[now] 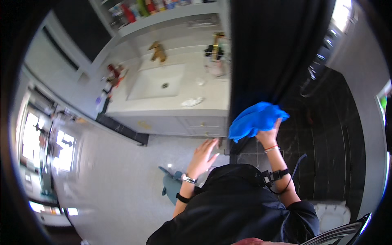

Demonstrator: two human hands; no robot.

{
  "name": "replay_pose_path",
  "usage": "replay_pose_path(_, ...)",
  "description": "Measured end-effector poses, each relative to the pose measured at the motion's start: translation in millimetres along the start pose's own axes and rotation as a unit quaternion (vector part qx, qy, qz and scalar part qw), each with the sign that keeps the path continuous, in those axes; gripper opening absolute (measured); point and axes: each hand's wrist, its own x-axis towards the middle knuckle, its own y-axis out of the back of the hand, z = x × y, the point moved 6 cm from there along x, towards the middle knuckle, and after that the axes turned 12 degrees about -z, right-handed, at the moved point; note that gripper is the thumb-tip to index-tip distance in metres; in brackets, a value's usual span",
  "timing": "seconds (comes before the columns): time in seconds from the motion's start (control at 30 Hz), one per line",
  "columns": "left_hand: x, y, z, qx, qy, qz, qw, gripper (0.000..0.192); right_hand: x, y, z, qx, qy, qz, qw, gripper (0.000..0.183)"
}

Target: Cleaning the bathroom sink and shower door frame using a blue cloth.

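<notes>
A bunched bright blue cloth (257, 119) is gripped in my right hand (269, 133), held out against the dark panel to the right of the vanity. My left hand (202, 156) holds nothing; its fingers are apart, in front of the vanity's drawers (203, 124). Before me, the pale countertop (168, 105) carries a crumpled white item (192, 102) near its front edge and a small white round thing (200, 81) behind it. A rectangular white sink (153, 81) with a gold-coloured faucet (158, 52) is set in the counter.
Bottles (150, 6) line a shelf above. A cup with toiletries (216, 65) stands at the counter's right, more items (114, 76) at its left. A grey-blue object (172, 185) lies on the floor beside my left arm. Dark tiles (324, 137) and a white toilet seat (333, 216) are at right.
</notes>
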Motion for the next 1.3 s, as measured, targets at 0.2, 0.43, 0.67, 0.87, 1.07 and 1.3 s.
replay_pose_path(0.2, 23, 19, 37, 0.001, -0.055, 0.012, 0.998, 0.071, -4, 43, -5, -0.014, -0.042, -0.041, 0.998, 0.041)
replay_pose_path(0.43, 56, 69, 99, -0.095, -0.161, 0.155, 0.970, 0.088, 34, 87, -7, 0.066, -0.033, 0.045, 0.996, 0.046)
replay_pose_path(0.67, 75, 69, 121, -0.024, -0.141, 0.185, 0.972, 0.079, -55, -16, -5, -0.126, 0.174, -0.150, 0.965, 0.048)
replay_pose_path(0.87, 73, 64, 115, -0.011, -0.125, 0.183, 0.975, 0.075, -40, 28, -12, -0.172, 0.192, -0.152, 0.954, 0.047)
replay_pose_path(1.07, 70, 59, 107, -0.022, -0.095, 0.182, 0.978, 0.074, 50, 142, 28, 0.178, -0.113, 0.156, 0.965, 0.038)
replay_pose_path(1.3, 72, 56, 107, 0.030, -0.065, 0.167, 0.983, 0.075, 90, 134, 55, 0.755, -0.213, 0.247, 0.570, 0.057)
